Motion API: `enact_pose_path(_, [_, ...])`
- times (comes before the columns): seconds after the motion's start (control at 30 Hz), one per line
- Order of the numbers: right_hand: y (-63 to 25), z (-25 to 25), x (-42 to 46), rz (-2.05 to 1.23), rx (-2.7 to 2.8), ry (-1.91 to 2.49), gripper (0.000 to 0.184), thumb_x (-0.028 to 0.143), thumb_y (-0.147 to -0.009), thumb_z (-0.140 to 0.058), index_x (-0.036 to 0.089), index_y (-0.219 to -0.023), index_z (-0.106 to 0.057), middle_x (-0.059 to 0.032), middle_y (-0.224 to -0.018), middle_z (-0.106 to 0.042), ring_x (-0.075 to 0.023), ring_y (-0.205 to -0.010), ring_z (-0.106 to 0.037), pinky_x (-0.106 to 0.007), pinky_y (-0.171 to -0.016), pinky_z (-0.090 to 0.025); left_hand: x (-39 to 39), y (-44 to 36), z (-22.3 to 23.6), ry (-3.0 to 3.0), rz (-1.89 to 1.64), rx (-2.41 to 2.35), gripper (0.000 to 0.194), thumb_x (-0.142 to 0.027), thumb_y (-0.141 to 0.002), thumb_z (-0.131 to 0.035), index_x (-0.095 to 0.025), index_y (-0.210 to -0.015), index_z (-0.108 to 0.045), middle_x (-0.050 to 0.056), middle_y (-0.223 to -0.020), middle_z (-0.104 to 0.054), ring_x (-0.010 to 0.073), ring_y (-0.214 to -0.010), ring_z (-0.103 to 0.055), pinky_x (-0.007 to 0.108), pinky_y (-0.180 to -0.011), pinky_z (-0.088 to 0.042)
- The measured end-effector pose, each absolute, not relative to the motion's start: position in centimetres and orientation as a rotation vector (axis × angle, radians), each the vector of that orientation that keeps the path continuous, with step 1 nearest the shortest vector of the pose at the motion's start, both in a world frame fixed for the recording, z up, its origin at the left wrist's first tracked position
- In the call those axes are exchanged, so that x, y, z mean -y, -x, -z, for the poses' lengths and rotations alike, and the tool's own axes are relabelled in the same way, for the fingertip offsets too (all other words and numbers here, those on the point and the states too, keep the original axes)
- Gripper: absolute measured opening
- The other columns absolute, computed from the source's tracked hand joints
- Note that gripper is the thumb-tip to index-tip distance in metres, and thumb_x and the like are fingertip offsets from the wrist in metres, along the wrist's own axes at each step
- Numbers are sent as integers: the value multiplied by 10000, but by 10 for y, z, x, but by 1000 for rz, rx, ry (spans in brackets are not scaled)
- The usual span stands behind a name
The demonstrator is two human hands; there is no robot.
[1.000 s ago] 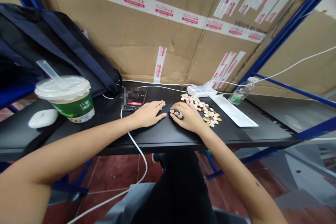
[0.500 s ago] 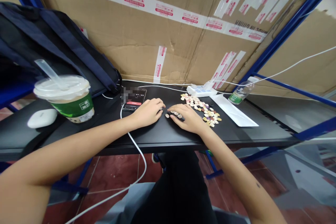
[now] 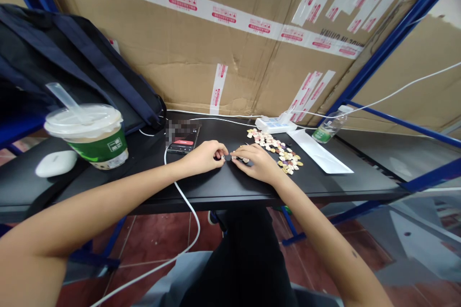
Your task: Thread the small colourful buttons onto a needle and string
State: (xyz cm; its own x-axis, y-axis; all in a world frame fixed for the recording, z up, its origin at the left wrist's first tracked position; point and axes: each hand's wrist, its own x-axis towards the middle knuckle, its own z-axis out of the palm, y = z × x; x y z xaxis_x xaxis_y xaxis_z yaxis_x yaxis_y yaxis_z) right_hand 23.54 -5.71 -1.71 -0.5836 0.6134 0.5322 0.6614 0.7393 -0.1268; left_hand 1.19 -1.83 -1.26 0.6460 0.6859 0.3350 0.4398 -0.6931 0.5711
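A scatter of small coloured buttons lies on the black table, just right of my hands. My left hand rests on the table with its fingers curled and pinched on a small button at its tips. My right hand lies beside it, fingertips pressed together on a few buttons near its thumb. The two hands' fingertips nearly meet at the table's middle.
A phone on a white cable lies behind my left hand. At the left stand a lidded drink cup with a straw, a white mouse and a dark backpack. A power strip, white sheet and bottle sit at the right.
My left hand went from flat to curled and pinched. My right hand slid left, bringing a few buttons, until both hands' fingertips came together.
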Motion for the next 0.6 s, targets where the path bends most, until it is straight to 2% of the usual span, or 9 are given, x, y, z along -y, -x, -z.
enact_pose_path(0.13, [-238, 19, 54, 207, 2266, 1007, 223, 258, -946, -545, 211, -1111, -689, -99, -1037, -701, -236, -962, -661, -408, -869, -502, 19, -15, 13, -2146, -709, -831, 172, -182, -740, -667, -148, -906, -696, 31, -778, -697, 139, -708, -657, 241, -711, -534])
enact_pose_path(0.27, [-237, 18, 55, 90, 2277, 889, 231, 260, -956, -535, 208, -1129, -678, -107, -1043, -678, -225, -960, -652, -385, -863, -542, 19, -16, 12, -1963, -673, -831, 171, -277, -775, -685, -128, -855, -707, 56, -757, -719, 155, -711, -679, 258, -719, -545])
enact_pose_path(0.37, [-236, 18, 58, -4, 2325, 819, 240, 257, -961, -528, 229, -1152, -671, -94, -1047, -678, -213, -953, -656, -370, -859, -556, 17, -16, 13, -1925, -673, -808, 203, -298, -818, -647, -120, -878, -724, 58, -749, -718, 146, -687, -672, 254, -707, -541])
enact_pose_path(0.6, [-237, 18, 58, -70, 2332, 776, 228, 250, -967, -526, 251, -1144, -670, -81, -1094, -691, -216, -1007, -659, -389, -907, -555, 16, -15, 13, -2019, -610, -826, 222, -316, -821, -644, -130, -879, -750, 53, -754, -727, 153, -696, -669, 236, -688, -516])
